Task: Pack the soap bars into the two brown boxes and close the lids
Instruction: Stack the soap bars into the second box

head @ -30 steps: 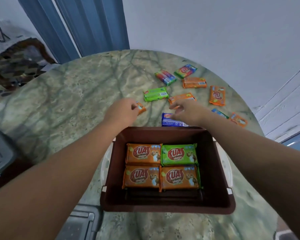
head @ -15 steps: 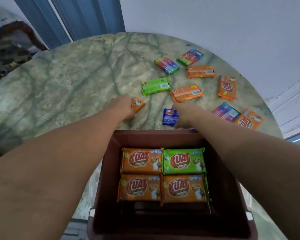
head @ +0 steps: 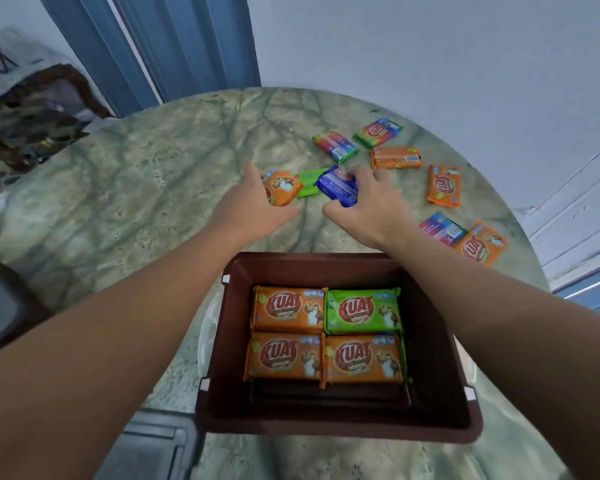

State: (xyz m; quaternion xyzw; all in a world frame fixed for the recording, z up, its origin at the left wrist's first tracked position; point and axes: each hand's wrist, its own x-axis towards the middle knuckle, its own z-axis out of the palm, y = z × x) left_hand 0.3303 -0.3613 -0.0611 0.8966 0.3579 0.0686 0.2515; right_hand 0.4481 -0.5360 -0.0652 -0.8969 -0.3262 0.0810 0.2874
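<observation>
A brown box (head: 440, 344) stands open near the table's front edge, with several wrapped soap bars (head: 326, 334) laid flat inside, most orange and one green. Just beyond the box, my left hand (head: 253, 206) grips an orange soap bar (head: 283, 187), lifted off the table. My right hand (head: 371, 206) grips a blue soap bar (head: 338, 185), also raised. A green bar (head: 307, 181) lies on the table behind them. Several more bars lie loose at the right, among them an orange one (head: 444, 184) and a multicoloured one (head: 335, 146).
The round marble table (head: 146, 188) spreads wide to the left. A white wall runs behind and to the right, blue curtains hang at the back left. A grey object (head: 153, 441) sits by the box's near left corner. A dark chair (head: 32, 109) stands far left.
Both hands have closed on a bar and lifted it: the left raised the orange bar, the right raised the blue one. The camera view has tilted.
</observation>
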